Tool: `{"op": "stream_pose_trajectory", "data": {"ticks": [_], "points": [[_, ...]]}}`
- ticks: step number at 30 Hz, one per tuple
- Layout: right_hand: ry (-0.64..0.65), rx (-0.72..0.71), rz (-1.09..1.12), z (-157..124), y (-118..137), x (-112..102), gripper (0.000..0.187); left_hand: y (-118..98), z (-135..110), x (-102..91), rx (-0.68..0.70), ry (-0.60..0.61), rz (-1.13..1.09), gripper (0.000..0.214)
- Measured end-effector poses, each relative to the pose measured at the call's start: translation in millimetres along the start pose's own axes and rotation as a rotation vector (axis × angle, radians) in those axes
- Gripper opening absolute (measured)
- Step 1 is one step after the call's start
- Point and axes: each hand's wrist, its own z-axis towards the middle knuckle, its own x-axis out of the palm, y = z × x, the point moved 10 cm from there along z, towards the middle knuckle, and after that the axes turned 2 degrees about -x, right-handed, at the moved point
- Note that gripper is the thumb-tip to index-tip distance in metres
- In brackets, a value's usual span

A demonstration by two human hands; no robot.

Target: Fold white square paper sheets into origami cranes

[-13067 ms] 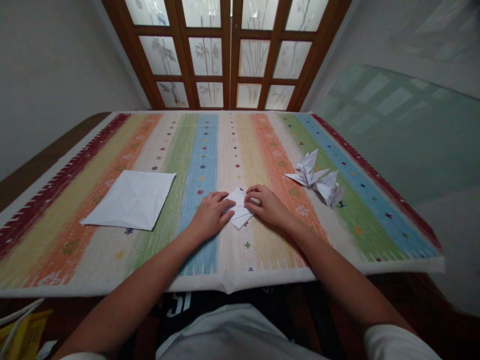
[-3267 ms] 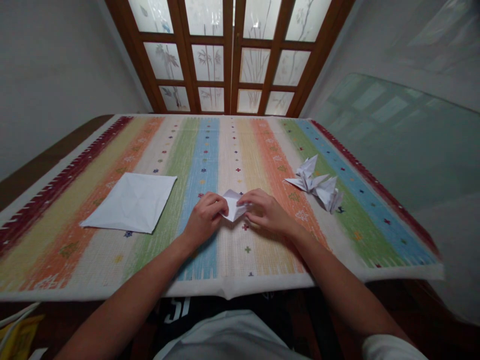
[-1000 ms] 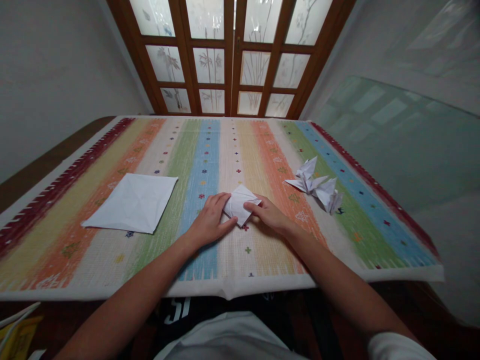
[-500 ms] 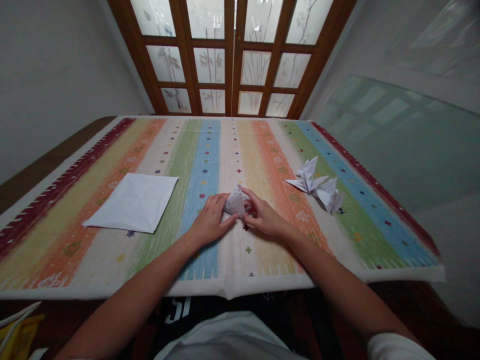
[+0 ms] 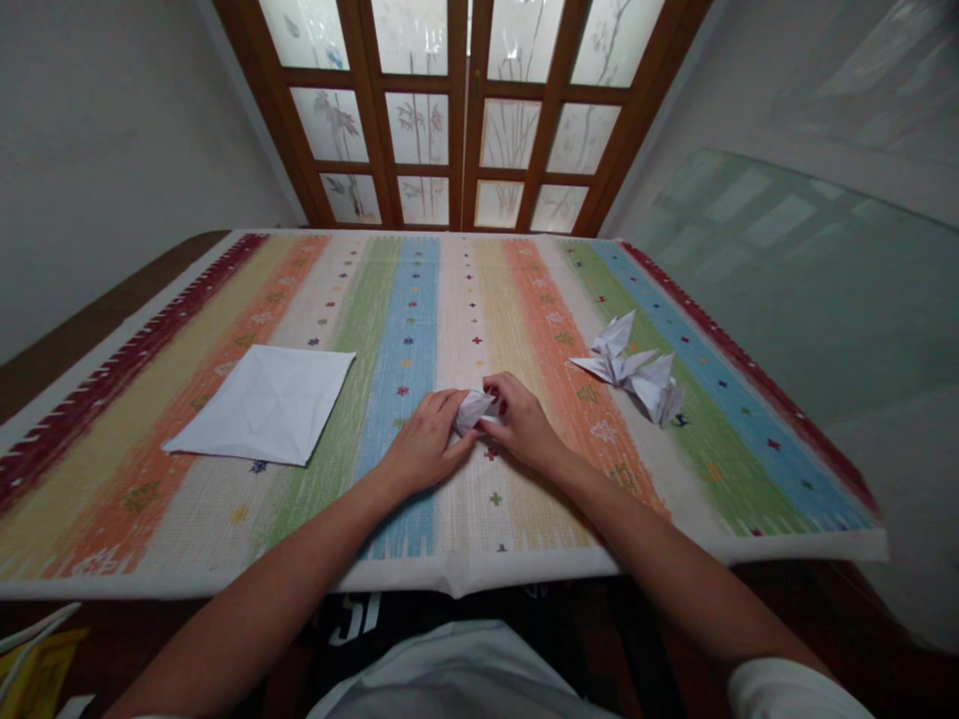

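Left hand [image 5: 426, 445] and right hand [image 5: 520, 419] close together at the middle of the cloth, both angled inward, fingers curled rather than spread. Between them, a small folded white paper [image 5: 474, 411], pointed and many-layered, pinched from both sides: left fingertips pressed over its left end, right fingertips against its right end, with much of it hidden by the fingers. Whether it touches the cloth or sits slightly lifted, impossible to tell. Its place: over the pale cream stripe, just right of the blue stripe [image 5: 409, 330], with a tiny stitched cross mark [image 5: 490, 452] just near of it. Underneath everything, a woven striped cloth [image 5: 187, 554] in red, yellow, orange, green, blue and cream, spread over a wooden table [image 5: 97, 335]. Well to the left, a flat square sheet of creased white paper [image 5: 262, 404], lying on the green and orange stripes, its fold lines showing. Well to the right, two folded paper cranes [image 5: 625, 364], white and touching each other, lying on the green stripe. Far beyond the table, a wooden double door [image 5: 465, 130] with frosted panes of painted bamboo. Along the right, a large pale green glass pane [image 5: 786, 270]. At the near edge, a white shirt [image 5: 450, 679] over dark lettered shorts [image 5: 352, 619].
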Motion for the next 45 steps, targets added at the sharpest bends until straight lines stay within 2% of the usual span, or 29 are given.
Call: {"op": "stream_pose_trajectory", "data": {"ticks": [8,12,15,23,26,29,34,38,42,45], "points": [[-0.128,0.146,-0.033,2,-17,-25,0.031,-2,-1,-0.6,-0.004,0.023,0.017,0.058],[-0.059,0.232,0.030,2,-29,-19,0.015,-1,-2,-0.1,-0.002,0.018,0.020,0.060],[0.004,0.226,0.064,2,-28,-10,0.009,-1,-1,-0.8,-0.009,0.006,0.014,0.062],[0.191,0.014,0.057,2,-4,4,0.024,1,-1,-1.6,-0.030,-0.001,0.003,0.063],[0.246,0.019,0.013,1,-8,5,0.034,0,-2,0.3,-0.018,0.010,0.007,0.064],[0.289,0.068,-0.023,-1,-13,5,0.028,-2,-2,0.5,-0.003,0.022,0.014,0.064],[0.252,0.176,0.092,0,-18,-4,0.024,-5,-3,-1.2,0.022,0.051,0.013,0.054],[0.202,0.272,0.194,0,-27,-11,0.033,-1,-2,2.3,0.028,0.058,0.046,0.049],[0.285,0.230,0.108,-4,-32,-5,0.016,7,-4,13.1,0.024,0.087,0.110,0.044],[0.284,0.194,0.033,-7,-36,-5,0.023,13,-5,14.9,-0.008,0.075,0.150,0.046]]}}
